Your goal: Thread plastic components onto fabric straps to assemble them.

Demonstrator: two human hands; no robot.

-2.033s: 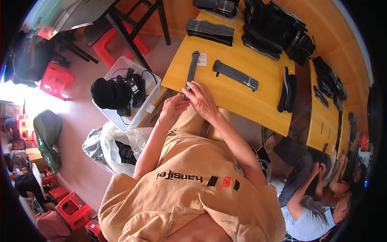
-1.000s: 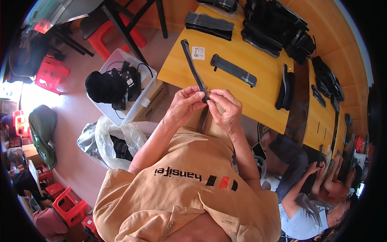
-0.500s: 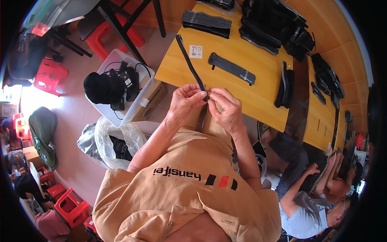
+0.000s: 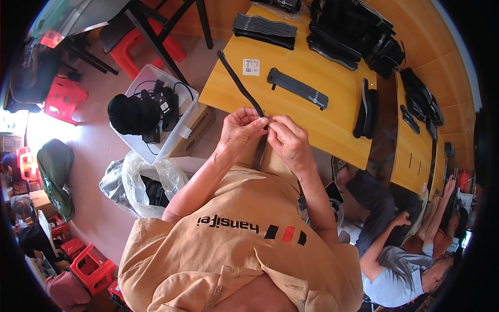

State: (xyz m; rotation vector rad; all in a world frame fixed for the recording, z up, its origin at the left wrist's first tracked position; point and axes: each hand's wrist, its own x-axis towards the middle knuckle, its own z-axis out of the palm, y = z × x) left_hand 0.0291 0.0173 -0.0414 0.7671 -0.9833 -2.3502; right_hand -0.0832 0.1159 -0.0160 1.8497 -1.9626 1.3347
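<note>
Between my two hands, just off the near edge of the wooden table (image 4: 223, 93), is a long, narrow black strap (image 4: 238, 81). My left hand (image 4: 240, 129) pinches it close to its lower end, and its free length leans up and to the left over the table. The fingertips of my right hand (image 4: 289, 139) are closed at that same end; my fingers hide what exactly they grip there. Beyond my hands a flat dark grey band (image 4: 299, 88) with small tabs lies on the table, and a white printed label (image 4: 251, 67) is to its left.
A stack of grey and black bands (image 4: 265, 30) and piled black pouches (image 4: 358, 36) occupy the far side. Two dark bands (image 4: 367, 112) lie at the right edge. A clear bin (image 4: 182, 122) and plastic bag (image 4: 136, 182) are at left. People sit at right.
The strap's free end has swung a little left and down. My right fingers have drawn closer together at its lower end. At right, another person's arm has stretched upward.
</note>
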